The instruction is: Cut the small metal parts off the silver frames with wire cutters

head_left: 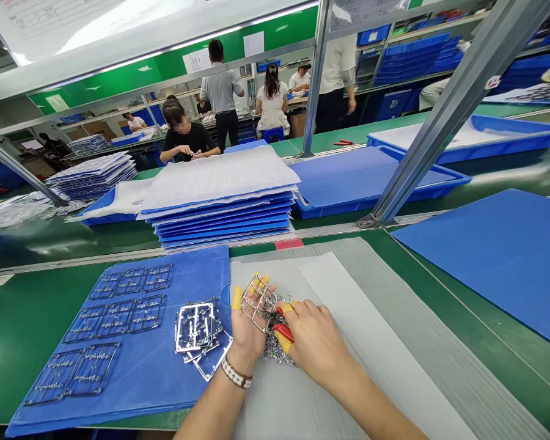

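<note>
My left hand (246, 336), palm up with yellow finger covers, holds a small silver metal frame (259, 300) with script-like bars across it. Red-handled pliers (284, 333) are gripped in my right hand (318, 342), their jaws at the right side of that frame. Whether the jaws are closed on metal is too small to tell. Under both hands lies a heap of small silver metal bits (277, 353). Left of it, a loose pile of shiny frames (196, 330) rests on a blue sheet (165, 373). Several similar frames (114, 318) lie there in rows.
White foam sheeting (348, 366) covers the bench beneath my arms. Beyond the rail stand a tall stack of blue and white sheets (224, 208) and a blue tray (357, 177). A slanted metal post (440, 134) rises at right. A person in black (190, 137) sits opposite.
</note>
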A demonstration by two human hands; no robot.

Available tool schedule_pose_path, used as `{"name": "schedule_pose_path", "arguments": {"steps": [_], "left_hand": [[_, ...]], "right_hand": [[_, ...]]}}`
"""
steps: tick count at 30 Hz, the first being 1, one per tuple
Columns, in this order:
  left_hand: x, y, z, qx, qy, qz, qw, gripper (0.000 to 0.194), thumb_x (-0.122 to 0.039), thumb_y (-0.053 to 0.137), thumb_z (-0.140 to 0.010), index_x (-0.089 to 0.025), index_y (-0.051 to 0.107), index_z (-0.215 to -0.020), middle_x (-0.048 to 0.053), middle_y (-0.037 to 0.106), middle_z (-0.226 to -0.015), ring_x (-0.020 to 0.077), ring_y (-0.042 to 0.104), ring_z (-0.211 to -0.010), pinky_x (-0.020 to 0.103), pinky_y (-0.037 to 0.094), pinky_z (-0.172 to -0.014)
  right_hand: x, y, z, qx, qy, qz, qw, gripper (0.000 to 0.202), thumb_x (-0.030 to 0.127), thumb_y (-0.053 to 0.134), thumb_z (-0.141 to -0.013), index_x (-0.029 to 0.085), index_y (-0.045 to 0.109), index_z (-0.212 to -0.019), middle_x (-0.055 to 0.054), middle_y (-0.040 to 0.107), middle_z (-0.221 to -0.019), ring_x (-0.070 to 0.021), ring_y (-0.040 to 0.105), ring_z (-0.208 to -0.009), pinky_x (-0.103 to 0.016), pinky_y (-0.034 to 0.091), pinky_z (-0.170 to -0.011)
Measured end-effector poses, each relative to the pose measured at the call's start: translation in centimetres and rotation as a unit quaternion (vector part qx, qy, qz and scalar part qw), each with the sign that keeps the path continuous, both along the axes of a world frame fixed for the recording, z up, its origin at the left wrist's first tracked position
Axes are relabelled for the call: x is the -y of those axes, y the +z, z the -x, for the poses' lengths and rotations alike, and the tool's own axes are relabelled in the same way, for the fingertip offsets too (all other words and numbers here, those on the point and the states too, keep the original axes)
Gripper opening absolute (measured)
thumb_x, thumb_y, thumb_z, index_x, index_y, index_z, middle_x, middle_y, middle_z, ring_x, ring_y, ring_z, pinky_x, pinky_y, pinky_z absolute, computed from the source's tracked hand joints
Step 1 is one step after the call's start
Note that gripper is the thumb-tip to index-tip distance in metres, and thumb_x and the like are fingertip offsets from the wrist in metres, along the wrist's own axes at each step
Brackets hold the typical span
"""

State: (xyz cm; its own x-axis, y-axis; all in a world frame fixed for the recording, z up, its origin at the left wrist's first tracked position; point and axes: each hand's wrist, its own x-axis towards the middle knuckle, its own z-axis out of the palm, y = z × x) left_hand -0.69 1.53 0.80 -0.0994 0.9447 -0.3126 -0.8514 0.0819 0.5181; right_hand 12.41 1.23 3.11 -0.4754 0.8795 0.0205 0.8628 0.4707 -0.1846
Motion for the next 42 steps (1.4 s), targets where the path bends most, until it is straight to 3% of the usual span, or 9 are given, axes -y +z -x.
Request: {"name": "schedule_pose_path", "arguments": {"steps": [16, 21, 23, 27, 30, 33, 36, 39, 42], "left_hand": [[-0.1, -0.1, -0.1, -0.013, 0.004, 0.009, 1.0, 0.047, -0.049, 0.046, -0.085, -0.017, 0.06, -0.116, 0.012, 0.057, -0.127, 0.0258, 0.057, -0.109, 0.029, 0.048, -0.069], [0.6, -0.3, -0.3, -0.065, 0.017, -0.025, 0.997, 0.048, -0.05, 0.046, -0.085, -0.019, 0.059, -0.119, 0.011, 0.057, -0.127, 0.0283, 0.051, -0.117, 0.039, 0.047, -0.088], [1.1, -0.2, -0.6, -0.138, 0.029, -0.068, 0.988, 0.045, -0.042, 0.054, -0.083, -0.02, 0.058, -0.121, 0.01, 0.054, -0.131, 0.0291, 0.044, -0.125, 0.04, 0.04, -0.098], [2.1, 0.7, -1.4, -0.22, 0.011, -0.144, 0.965, 0.045, -0.021, 0.066, -0.072, -0.016, 0.061, -0.117, 0.014, 0.052, -0.132, 0.0297, 0.024, -0.137, 0.039, 0.019, -0.114], [2.5, 1.3, -1.8, -0.209, -0.002, -0.15, 0.966, 0.045, -0.025, 0.067, -0.072, -0.014, 0.061, -0.115, 0.019, 0.051, -0.13, 0.0315, 0.018, -0.139, 0.044, 0.014, -0.115], [2.4, 1.3, -1.6, -0.22, 0.036, -0.147, 0.964, 0.049, -0.03, 0.068, -0.072, -0.017, 0.059, -0.119, 0.017, 0.041, -0.141, 0.0299, 0.008, -0.141, 0.043, 0.013, -0.115], [1.8, 0.7, -0.9, -0.191, 0.043, -0.115, 0.974, 0.053, -0.034, 0.064, -0.077, -0.023, 0.053, -0.127, 0.01, 0.034, -0.147, 0.0277, 0.011, -0.141, 0.04, 0.021, -0.112], [0.8, 0.0, -0.3, -0.071, -0.054, -0.048, 0.995, 0.054, -0.048, 0.053, -0.083, -0.028, 0.046, -0.132, 0.008, 0.044, -0.141, 0.0277, 0.036, -0.132, 0.043, 0.032, -0.105], [0.0, -0.3, 0.1, 0.03, -0.17, -0.014, 0.985, 0.059, -0.057, 0.044, -0.083, -0.024, 0.047, -0.131, 0.013, 0.057, -0.126, 0.0317, 0.052, -0.117, 0.049, 0.037, -0.098]], "right_hand": [[0.3, 0.7, 0.3, 0.023, -0.006, 0.002, 1.0, 0.029, 0.014, 0.059, -0.075, 0.02, 0.06, -0.103, -0.008, 0.065, -0.089, -0.0251, 0.059, -0.086, -0.035, 0.036, -0.072], [-0.7, 0.2, -1.3, -0.148, -0.042, 0.081, 0.985, 0.023, 0.027, 0.055, -0.078, 0.02, 0.062, -0.099, -0.008, 0.066, -0.092, -0.0233, 0.059, -0.087, -0.035, 0.041, -0.075], [-1.5, -0.1, -1.5, -0.324, -0.078, 0.167, 0.928, 0.027, 0.038, 0.053, -0.08, 0.02, 0.06, -0.098, -0.006, 0.065, -0.091, -0.0194, 0.059, -0.079, -0.032, 0.044, -0.07], [-2.7, -0.2, -0.7, -0.599, -0.125, 0.302, 0.731, 0.038, 0.053, 0.059, -0.075, 0.018, 0.057, -0.09, 0.0, 0.059, -0.072, -0.0107, 0.048, -0.054, -0.025, 0.038, -0.05], [-3.2, 0.2, -0.3, -0.636, -0.123, 0.316, 0.693, 0.042, 0.048, 0.07, -0.066, 0.017, 0.057, -0.092, 0.001, 0.058, -0.071, -0.0102, 0.048, -0.056, -0.024, 0.038, -0.05], [-3.2, 0.5, -0.8, -0.622, -0.102, 0.286, 0.722, 0.041, 0.045, 0.069, -0.068, 0.018, 0.057, -0.096, -0.003, 0.062, -0.086, -0.0149, 0.057, -0.073, -0.027, 0.046, -0.063], [-2.6, 0.4, -1.4, -0.553, -0.046, 0.226, 0.801, 0.03, 0.036, 0.058, -0.078, 0.02, 0.055, -0.103, -0.004, 0.062, -0.095, -0.0163, 0.059, -0.084, -0.03, 0.047, -0.075], [-1.4, -0.1, -1.2, -0.41, 0.089, 0.142, 0.897, 0.028, 0.012, 0.048, -0.077, 0.022, 0.056, -0.102, -0.003, 0.062, -0.094, -0.0167, 0.057, -0.087, -0.032, 0.045, -0.08], [-0.1, -0.8, -0.3, -0.257, 0.184, 0.057, 0.947, 0.035, 0.0, 0.046, -0.068, 0.022, 0.057, -0.093, -0.003, 0.062, -0.091, -0.0192, 0.054, -0.089, -0.035, 0.042, -0.082]]}}
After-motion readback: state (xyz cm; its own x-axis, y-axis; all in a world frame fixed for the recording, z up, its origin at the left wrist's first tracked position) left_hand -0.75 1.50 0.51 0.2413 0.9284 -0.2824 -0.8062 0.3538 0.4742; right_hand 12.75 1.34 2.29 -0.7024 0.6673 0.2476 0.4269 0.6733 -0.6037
